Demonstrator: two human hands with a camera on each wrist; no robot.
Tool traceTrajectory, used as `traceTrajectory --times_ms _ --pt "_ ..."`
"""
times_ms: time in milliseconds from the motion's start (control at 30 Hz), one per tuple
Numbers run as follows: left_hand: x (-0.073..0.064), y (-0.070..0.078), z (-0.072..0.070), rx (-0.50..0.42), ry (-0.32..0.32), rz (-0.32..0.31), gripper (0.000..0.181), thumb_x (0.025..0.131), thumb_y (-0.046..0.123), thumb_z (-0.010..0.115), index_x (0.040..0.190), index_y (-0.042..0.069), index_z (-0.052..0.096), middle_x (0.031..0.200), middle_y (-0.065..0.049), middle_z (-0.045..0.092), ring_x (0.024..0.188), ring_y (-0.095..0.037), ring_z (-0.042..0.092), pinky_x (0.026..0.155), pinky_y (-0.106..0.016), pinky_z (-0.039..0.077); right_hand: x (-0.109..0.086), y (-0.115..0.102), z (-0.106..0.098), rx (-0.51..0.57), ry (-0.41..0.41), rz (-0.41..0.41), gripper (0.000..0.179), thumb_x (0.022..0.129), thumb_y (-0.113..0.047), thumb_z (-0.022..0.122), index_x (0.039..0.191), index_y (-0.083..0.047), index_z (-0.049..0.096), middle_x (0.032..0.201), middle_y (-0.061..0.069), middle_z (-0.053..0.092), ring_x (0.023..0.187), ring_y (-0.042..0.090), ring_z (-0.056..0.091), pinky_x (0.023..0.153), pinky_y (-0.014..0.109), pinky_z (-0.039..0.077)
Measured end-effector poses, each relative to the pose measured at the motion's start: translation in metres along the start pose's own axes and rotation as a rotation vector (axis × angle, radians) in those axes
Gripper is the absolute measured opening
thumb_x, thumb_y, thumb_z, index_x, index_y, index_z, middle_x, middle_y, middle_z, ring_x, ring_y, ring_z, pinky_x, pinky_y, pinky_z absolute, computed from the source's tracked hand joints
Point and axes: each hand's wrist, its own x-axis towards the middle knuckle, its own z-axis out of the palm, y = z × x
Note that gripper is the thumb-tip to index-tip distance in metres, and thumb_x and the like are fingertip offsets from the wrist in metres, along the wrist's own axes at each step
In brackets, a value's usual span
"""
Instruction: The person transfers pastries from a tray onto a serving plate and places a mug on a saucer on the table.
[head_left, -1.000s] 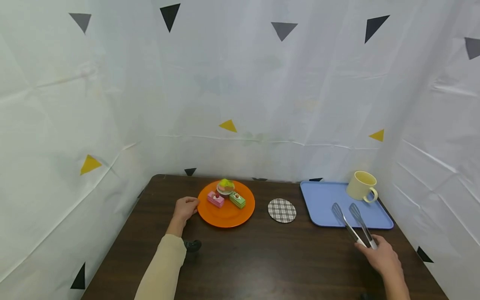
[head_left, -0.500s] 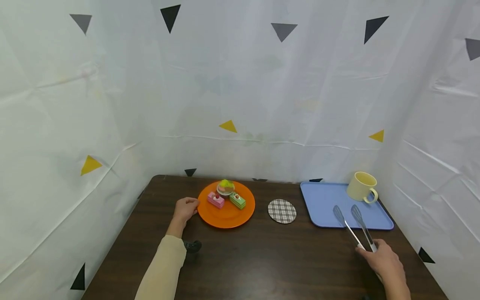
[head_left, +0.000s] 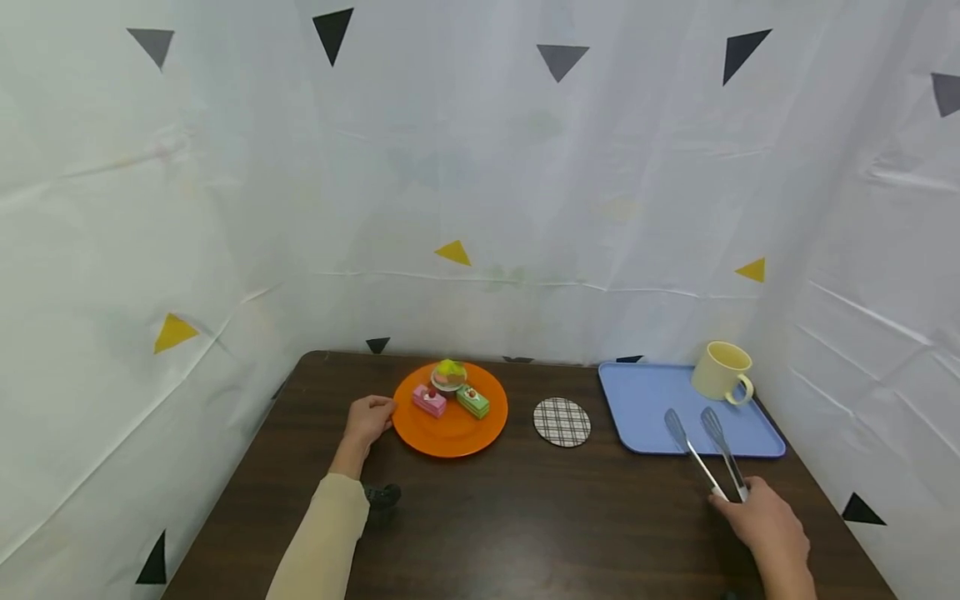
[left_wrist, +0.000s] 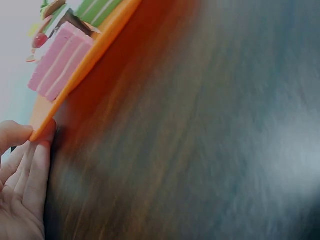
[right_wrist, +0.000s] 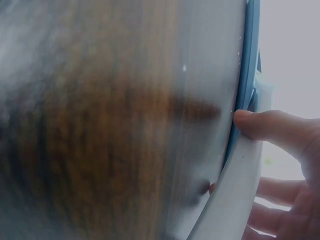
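Observation:
At the left, my left hand (head_left: 366,425) pinches the rim of an orange plate (head_left: 450,440); in the left wrist view the thumb lies over the edge and fingers are beneath it. On the plate sit a pink cake slice (head_left: 430,402), a green cake slice (head_left: 474,402) and a small bowl-shaped dessert (head_left: 448,377) with a yellow-green top. My right hand (head_left: 768,523) holds metal tongs (head_left: 699,467) by their pale handles (right_wrist: 235,185). The tongs' two arms are spread, their tips over the near part of a blue tray (head_left: 643,408).
A yellow mug (head_left: 720,372) stands at the tray's back right corner. Between plate and tray lies a round checked coaster (head_left: 562,422). White sheeting (head_left: 525,192) with triangles encloses the back and sides of the dark wooden table (head_left: 525,517).
My right hand has drawn slightly nearer the table's front with the tongs. The left hand keeps its hold on the plate, and the head view has shifted a little.

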Motion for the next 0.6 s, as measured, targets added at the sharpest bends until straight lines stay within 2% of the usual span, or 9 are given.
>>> traceTrajectory --times_ms 133,267,367,467,567,600 --pt "0.004 0.0 0.0 0.011 -0.008 -0.008 0.041 0.111 0.026 0.061 0.141 -0.002 0.064 0.142 -0.023 0.062 0.116 -0.024 0.067 0.094 -0.025 0.063 -0.002 -0.001 -0.002 0.0 0.002 -0.01 0.089 0.091 -0.056 0.076 0.146 0.006 0.044 0.119 0.037 0.063 0.101 0.053 0.064 0.072 0.063 0.053" --pt "0.007 0.0 -0.003 0.016 -0.028 -0.027 0.042 0.111 0.027 0.062 0.142 -0.001 0.064 0.139 -0.02 0.064 0.107 -0.016 0.069 0.087 -0.019 0.063 -0.003 -0.001 -0.006 -0.002 -0.003 -0.014 0.087 0.092 -0.056 0.075 0.144 0.007 0.044 0.117 0.037 0.064 0.1 0.054 0.064 0.072 0.064 0.053" --pt "0.005 0.006 -0.009 0.018 -0.069 -0.036 0.044 0.112 0.027 0.06 0.144 -0.003 0.062 0.137 -0.021 0.066 0.101 -0.013 0.071 0.09 -0.023 0.064 -0.005 -0.001 -0.008 -0.006 -0.027 -0.015 0.09 0.092 -0.058 0.075 0.145 0.008 0.043 0.119 0.037 0.063 0.101 0.054 0.063 0.076 0.066 0.053" --pt "0.003 0.016 -0.015 0.048 -0.13 -0.045 0.049 0.114 0.028 0.056 0.149 -0.006 0.057 0.138 -0.024 0.067 0.098 -0.014 0.073 0.098 -0.032 0.063 -0.006 -0.002 -0.01 -0.015 -0.065 0.009 0.103 0.091 -0.071 0.07 0.148 0.009 0.039 0.128 0.04 0.058 0.108 0.058 0.061 0.082 0.069 0.053" --pt "0.002 0.026 -0.019 0.126 -0.171 -0.038 0.055 0.115 0.033 0.051 0.152 -0.007 0.052 0.139 -0.027 0.065 0.097 -0.018 0.074 0.1 -0.037 0.064 -0.006 -0.002 -0.014 -0.024 -0.071 0.07 0.119 0.089 -0.091 0.052 0.153 0.008 0.036 0.142 0.043 0.05 0.118 0.063 0.057 0.089 0.073 0.051" --pt "0.002 0.029 -0.019 0.154 -0.161 -0.029 0.054 0.115 0.034 0.051 0.151 -0.006 0.052 0.137 -0.026 0.066 0.097 -0.019 0.073 0.097 -0.037 0.065 -0.005 -0.002 -0.015 -0.023 -0.062 0.091 0.122 0.089 -0.095 0.045 0.154 0.008 0.035 0.146 0.044 0.047 0.122 0.065 0.054 0.092 0.075 0.049"
